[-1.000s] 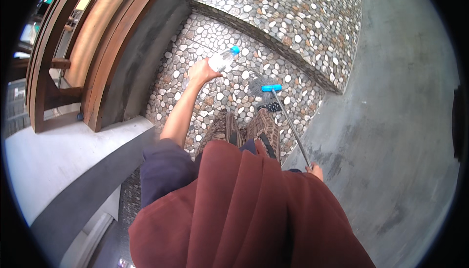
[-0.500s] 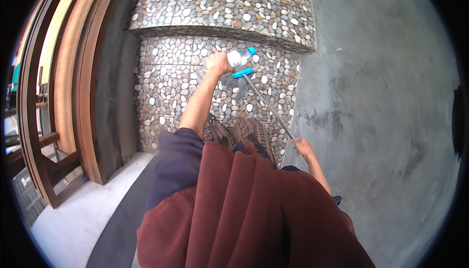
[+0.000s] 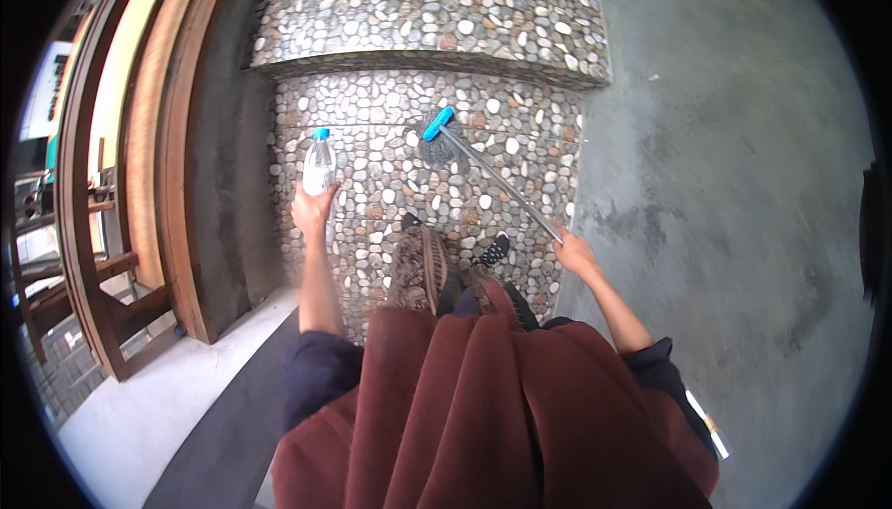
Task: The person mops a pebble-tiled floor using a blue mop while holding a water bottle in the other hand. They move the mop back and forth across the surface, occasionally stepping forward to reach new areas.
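On pebbled floor (image 3: 372,161), right hand (image 3: 576,254) is gripping mop (image 3: 439,124), seemingly wiping, next needing steadiness; left of it, left hand (image 3: 311,210) is clasping bottle (image 3: 319,163).

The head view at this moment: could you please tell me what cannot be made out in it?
In the head view:
- Bottle: its base, hidden by the left hand.
- Mop handle: its upper end, hidden at the right hand.
- Slim pale object at lower right: its kind unclear, partly covered by the dark sleeve.
- Wooden frame at left: its top, cut off by the picture's upper edge.
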A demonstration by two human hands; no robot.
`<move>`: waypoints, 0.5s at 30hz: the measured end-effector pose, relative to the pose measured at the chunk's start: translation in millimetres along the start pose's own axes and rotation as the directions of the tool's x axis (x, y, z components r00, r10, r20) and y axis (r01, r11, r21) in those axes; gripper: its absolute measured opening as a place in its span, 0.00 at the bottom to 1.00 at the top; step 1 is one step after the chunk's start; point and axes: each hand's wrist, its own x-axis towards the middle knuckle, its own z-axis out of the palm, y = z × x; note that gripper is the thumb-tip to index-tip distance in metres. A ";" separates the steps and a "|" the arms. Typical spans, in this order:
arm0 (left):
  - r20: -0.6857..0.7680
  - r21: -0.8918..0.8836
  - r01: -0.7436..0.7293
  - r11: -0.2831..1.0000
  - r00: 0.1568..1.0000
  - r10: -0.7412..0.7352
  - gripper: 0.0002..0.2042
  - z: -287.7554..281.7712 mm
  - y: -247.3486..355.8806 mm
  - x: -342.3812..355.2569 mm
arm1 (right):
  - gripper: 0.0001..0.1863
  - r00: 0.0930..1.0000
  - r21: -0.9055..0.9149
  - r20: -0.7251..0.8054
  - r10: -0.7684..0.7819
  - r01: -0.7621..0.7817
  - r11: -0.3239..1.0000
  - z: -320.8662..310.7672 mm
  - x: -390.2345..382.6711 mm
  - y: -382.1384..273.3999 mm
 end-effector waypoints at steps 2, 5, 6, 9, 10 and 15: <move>-0.096 -0.255 -0.023 0.967 0.995 -0.002 0.33 -0.6 -20.5 -16.0 | 0.17 0.994 -0.033 -0.008 -0.106 0.105 0.994 -8.3 30.0 -17.7; -0.171 -0.506 -0.174 0.845 0.980 0.099 0.32 18.8 -38.3 -48.8 | 0.19 0.975 -0.069 -0.008 -0.223 0.222 0.973 -21.0 85.5 -57.0; -0.249 -0.552 -0.254 0.794 0.959 0.134 0.31 33.1 -36.7 -59.2 | 0.20 0.971 -0.045 -0.025 -0.236 0.235 0.971 -23.9 106.4 -76.2; -0.165 -0.671 -0.260 0.695 0.965 0.202 0.38 80.6 -21.9 -93.3 | 0.21 0.909 -0.026 0.151 -0.389 0.397 0.918 -30.9 152.9 -132.9; -0.056 -0.772 -0.201 0.603 0.966 0.251 0.37 93.8 -12.4 -100.9 | 0.22 0.886 0.044 0.306 -0.348 0.352 0.935 -38.7 160.8 -142.3; 0.070 -0.801 -0.274 0.532 0.840 0.538 0.27 137.1 50.3 -153.1 | 0.15 0.770 -0.086 0.465 -0.438 0.531 0.843 -91.0 123.2 -80.7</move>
